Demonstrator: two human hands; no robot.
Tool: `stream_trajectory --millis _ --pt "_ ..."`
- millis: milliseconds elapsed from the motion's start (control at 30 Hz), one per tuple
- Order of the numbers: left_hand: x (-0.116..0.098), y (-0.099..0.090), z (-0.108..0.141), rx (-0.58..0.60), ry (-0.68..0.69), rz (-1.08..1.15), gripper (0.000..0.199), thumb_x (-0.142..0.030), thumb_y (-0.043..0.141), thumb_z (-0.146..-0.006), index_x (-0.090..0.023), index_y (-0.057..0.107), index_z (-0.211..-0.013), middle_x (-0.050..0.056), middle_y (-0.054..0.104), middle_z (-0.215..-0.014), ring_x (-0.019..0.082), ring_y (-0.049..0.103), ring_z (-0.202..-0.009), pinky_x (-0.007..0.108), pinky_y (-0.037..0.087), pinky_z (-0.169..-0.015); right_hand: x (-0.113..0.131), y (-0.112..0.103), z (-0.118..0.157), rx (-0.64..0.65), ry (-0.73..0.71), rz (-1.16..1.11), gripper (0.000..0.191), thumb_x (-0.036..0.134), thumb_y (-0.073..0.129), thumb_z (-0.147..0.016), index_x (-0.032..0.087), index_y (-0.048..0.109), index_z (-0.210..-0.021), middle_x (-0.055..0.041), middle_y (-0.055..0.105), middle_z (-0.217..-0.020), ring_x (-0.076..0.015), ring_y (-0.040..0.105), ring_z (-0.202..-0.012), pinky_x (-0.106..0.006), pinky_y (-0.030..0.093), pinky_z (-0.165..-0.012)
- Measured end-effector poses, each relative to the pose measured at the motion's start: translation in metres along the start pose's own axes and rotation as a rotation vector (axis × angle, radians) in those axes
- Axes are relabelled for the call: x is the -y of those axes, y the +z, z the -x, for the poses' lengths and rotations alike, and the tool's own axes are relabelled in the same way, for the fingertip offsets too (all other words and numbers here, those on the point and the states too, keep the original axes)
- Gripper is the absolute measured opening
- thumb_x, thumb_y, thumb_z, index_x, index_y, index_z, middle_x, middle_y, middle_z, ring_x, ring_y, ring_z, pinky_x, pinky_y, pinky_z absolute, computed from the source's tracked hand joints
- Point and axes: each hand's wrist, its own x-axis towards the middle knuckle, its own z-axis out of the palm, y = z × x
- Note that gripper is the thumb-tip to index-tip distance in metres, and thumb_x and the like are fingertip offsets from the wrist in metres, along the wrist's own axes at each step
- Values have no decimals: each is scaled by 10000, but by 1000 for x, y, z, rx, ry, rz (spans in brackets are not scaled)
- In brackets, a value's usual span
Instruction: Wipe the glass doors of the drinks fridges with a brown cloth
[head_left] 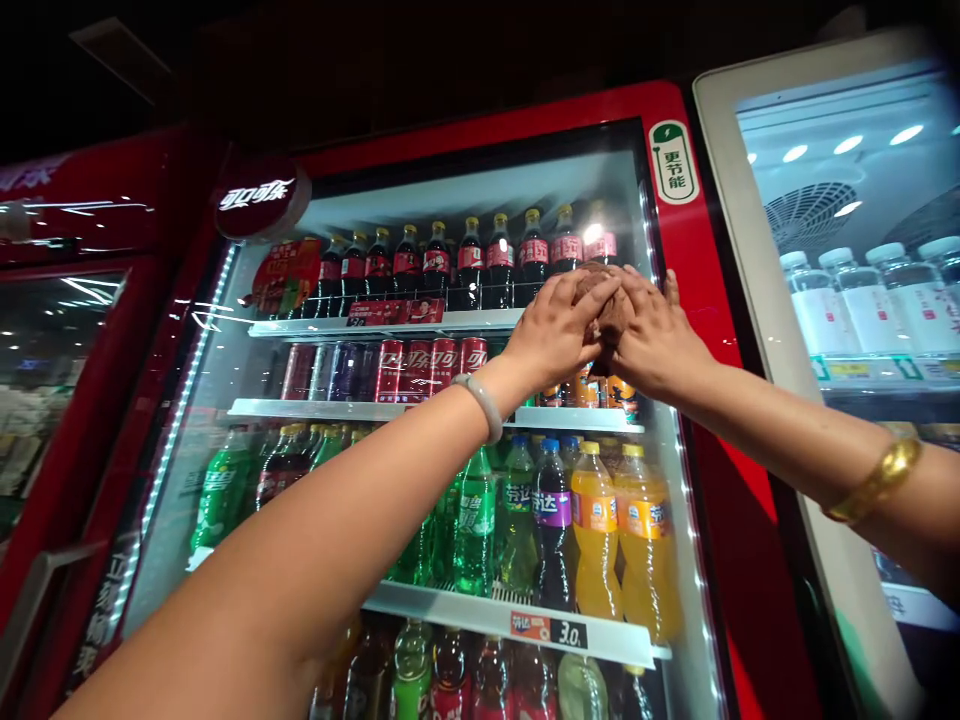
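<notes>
Both arms stretch up toward the glass door [420,370] of a red drinks fridge. My left hand [555,328] is spread over a bunched brown cloth [613,318], with a pale bangle on that wrist. From the other side, my right hand [654,335] presses on the same cloth, fingers curved over it; a gold bangle sits on the forearm. The hands nearly meet near the door's upper right. Cola bottles [470,262] on the top shelf and cans [420,370] stand behind the glass. The palms and part of the cloth are hidden.
On the right stands a pale-framed fridge [716,130] with white-capped bottles [844,300]. At the left is another red fridge [75,215] with a metal handle [45,600]. A round lit sign [259,200] sticks out at the door's upper left. Lower shelves hold orange soda bottles [596,520].
</notes>
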Motion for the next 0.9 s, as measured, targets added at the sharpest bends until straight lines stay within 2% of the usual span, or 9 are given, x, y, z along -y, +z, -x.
stream_trajectory --millis 100,267,333,400,500,600,667,800,900 --pt "16 -8 8 25 23 -8 671 -436 646 -966 -270 451 -1585 136 448 -1619 313 413 -1493 517 358 -1276 14 2 -8 -12 -12 -6 828 502 351 -1023 115 61 -1695 -212 155 -1775 -370 130 -1654 -676 90 -1321" --pt "60 -21 -24 1 -39 9 641 -343 646 -959 -302 462 -1572 116 473 -1610 290 461 -1483 485 376 -1267 22 2 -72 -12 79 -89 806 493 354 -1008 138 125 -1694 -198 157 -1779 -394 150 -1646 -712 98 -1299" --pt "69 -23 -27 -28 -60 20 630 -299 639 -954 -311 471 -1561 111 489 -1599 274 478 -1476 476 377 -1266 29 3 -83 -22 116 -101 795 467 346 -1007 141 120 -1697 -191 156 -1780 -388 136 -1649 -709 130 -1293" --pt "69 -24 -17 -45 -67 16 624 -315 649 -952 -297 481 -1552 120 495 -1592 275 461 -1491 479 365 -1275 39 5 -79 -48 116 -94 772 432 314 -1014 136 107 -1697 -191 168 -1776 -380 153 -1644 -709 134 -1291" --pt "60 -28 18 -46 -67 15 614 -417 643 -972 -301 478 -1551 119 483 -1601 281 440 -1500 496 366 -1277 60 10 -53 -71 74 -77 760 416 288 -1022 117 91 -1693 -197 189 -1767 -363 172 -1639 -677 83 -1315" --pt "47 -38 55 -27 -51 27 615 -521 541 -1023 -272 452 -1579 133 472 -1614 278 434 -1500 498 362 -1280 81 15 -28 -59 23 -64 782 410 312 -1018 96 56 -1687 -203 177 -1768 -354 128 -1650 -648 51 -1331" --pt "41 -42 67 -29 -67 33 680 -634 469 -1031 -250 446 -1592 149 486 -1606 292 443 -1492 518 343 -1288 92 17 -22 -29 -5 -62 821 429 352 -1010 99 25 -1687 -203 158 -1773 -362 107 -1654 -655 43 -1331" --pt "48 -40 45 -128 -212 9 801 -824 418 -954 -312 516 -1562 122 475 -1640 348 365 -1552 578 255 -1315 92 8 -50 -20 -87 -143 838 431 430 -988 179 78 -1706 -175 200 -1773 -376 162 -1646 -684 40 -1327" --pt "67 -34 12 -187 -288 -5 689 -780 406 -985 -376 575 -1516 76 495 -1638 339 375 -1555 568 264 -1305 65 -9 -87 46 -177 -248 780 375 517 -932 200 316 -1665 -152 359 -1719 -405 309 -1592 -711 146 -1315"
